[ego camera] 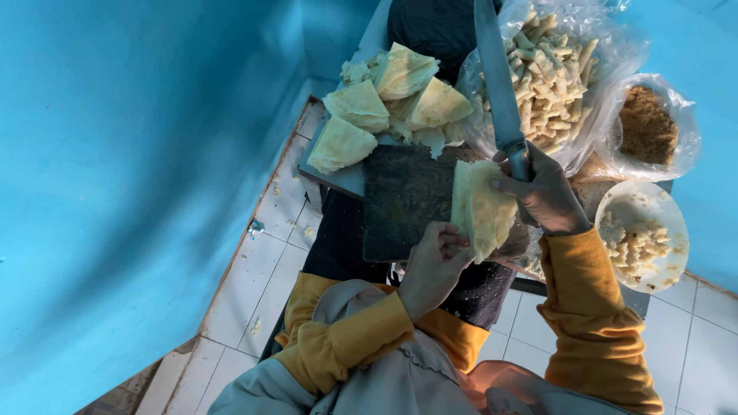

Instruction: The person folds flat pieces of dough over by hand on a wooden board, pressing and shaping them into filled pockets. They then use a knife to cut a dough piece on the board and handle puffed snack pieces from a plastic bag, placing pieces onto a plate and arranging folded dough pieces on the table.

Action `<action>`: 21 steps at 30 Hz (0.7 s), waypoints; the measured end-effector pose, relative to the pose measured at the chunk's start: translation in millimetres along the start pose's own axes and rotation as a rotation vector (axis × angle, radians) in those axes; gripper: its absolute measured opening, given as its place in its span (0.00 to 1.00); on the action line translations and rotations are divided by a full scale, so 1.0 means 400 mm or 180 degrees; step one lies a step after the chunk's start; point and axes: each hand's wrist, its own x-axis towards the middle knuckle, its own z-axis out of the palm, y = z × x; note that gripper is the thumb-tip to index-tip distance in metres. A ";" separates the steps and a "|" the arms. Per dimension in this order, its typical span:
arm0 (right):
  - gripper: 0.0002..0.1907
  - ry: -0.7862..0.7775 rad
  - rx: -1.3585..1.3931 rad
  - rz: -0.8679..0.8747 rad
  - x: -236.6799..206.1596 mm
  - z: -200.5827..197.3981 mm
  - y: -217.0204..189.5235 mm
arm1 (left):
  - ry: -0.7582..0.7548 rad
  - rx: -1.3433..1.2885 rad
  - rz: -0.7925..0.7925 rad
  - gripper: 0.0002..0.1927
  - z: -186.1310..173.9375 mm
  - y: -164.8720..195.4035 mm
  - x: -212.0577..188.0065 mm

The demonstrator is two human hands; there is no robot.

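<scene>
While our left hand (433, 265) pinches the pale folded wedge (483, 207) at the dark cutting board's (403, 200) near right edge, our right hand (542, 188) clenches the knife (498, 77), blade pointing away over the bagged cut strips (550, 73).

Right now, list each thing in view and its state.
Left hand: grip pinching the pale yellow folded sheet at its edge.
Right hand: grip closed on the long steel knife, blade pointing away.
Dark cutting board: mostly bare.
Folded pale wedges: piled beyond the board.
Clear plastic bag of cut strips: open.
White plate: partly filled.
</scene>
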 end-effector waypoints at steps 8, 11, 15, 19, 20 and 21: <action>0.22 -0.0139 0.0274 0.0110 -0.010 -0.004 -0.002 | 0.0071 0.1018 0.0369 0.19 0.001 0.048 0.036; 0.23 -0.0104 0.0127 0.0199 0.001 0.002 -0.008 | 0.0098 0.0957 0.0289 0.17 -0.007 0.046 0.034; 0.24 -0.0165 0.0207 0.0161 0.013 0.011 -0.013 | 0.0235 0.0898 0.0450 0.17 -0.022 0.043 0.051; 0.23 -0.0139 0.0315 0.0101 -0.006 0.005 -0.020 | 0.0360 0.0849 0.0500 0.19 -0.018 0.048 0.085; 0.22 -0.0126 0.0315 0.0090 -0.016 0.001 -0.023 | 0.0352 0.0803 0.0511 0.21 -0.016 0.050 0.093; 0.22 -0.0112 0.0314 0.0084 -0.027 -0.005 -0.028 | 0.0339 0.0754 0.0517 0.23 -0.012 0.053 0.098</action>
